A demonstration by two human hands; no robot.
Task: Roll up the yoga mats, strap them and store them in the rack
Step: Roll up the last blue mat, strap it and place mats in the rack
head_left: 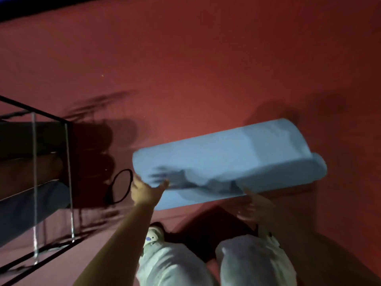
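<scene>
A dim view looking down at a red floor (206,58), with a light blue yoga mat (226,162) as the main landmark near the middle right. The mat is loosely rolled and lies roughly crosswise, its right end higher in the picture than its left, with an outer flap curling over the roll at that right end. The picture is blurred with motion, so it is unclear whether the mat rests on the floor or is lifted off it.

Well to the left of the mat stands a black wire rack (51,162) with clear upright posts. Dark rolled mats (26,137) lie stacked on its shelves, and a bluish one (31,205) sits lowest. Between the rack and the mat's left end, a black strap loop (121,186) lies on the floor, just beside the left hand. Nothing lies between the mat and the rack except this loop.

The left hand (147,191) reaches forward on a bare, outstretched arm and meets the mat's left near edge, thumb spread; whether its fingers actually clasp the mat cannot be told. The right hand (256,209) is under the mat's near edge toward the middle, heavily blurred, fingers apparently spread; its grasp cannot be told either.

Below the mat, the person's knees in pale trousers (175,265) and one light sock (153,236) are visible.
</scene>
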